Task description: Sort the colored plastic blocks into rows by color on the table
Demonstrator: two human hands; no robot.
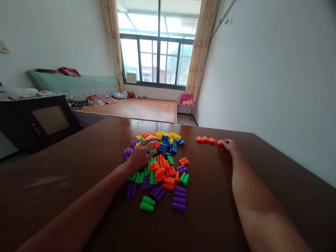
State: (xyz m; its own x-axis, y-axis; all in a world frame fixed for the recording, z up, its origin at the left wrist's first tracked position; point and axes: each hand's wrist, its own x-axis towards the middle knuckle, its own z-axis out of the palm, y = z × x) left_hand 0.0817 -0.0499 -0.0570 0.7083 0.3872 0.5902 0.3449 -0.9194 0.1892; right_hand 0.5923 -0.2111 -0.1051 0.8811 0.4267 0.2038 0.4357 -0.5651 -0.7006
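Note:
Colourful plastic pieces lie heaped mid-table, with orange (168,182), green (147,203), purple (179,198), blue (173,147) and yellow (159,134) ones among them. Over the left part of the heap is my left hand (141,153), its fingers reaching right toward an orange piece; whether they grip it is hidden. Right of the heap, a short row of orange pieces (205,139) runs across the table. At the row's right end my right hand (229,145) has its fingers closed on another orange piece (219,142), which lies slightly apart from the row.
The brown table (204,210) fills the foreground. Beyond it are a low bed (147,108) with clothes, a pink chair (187,98) and a window with curtains. A dark cabinet (49,120) stands at left, and a white wall rises at right.

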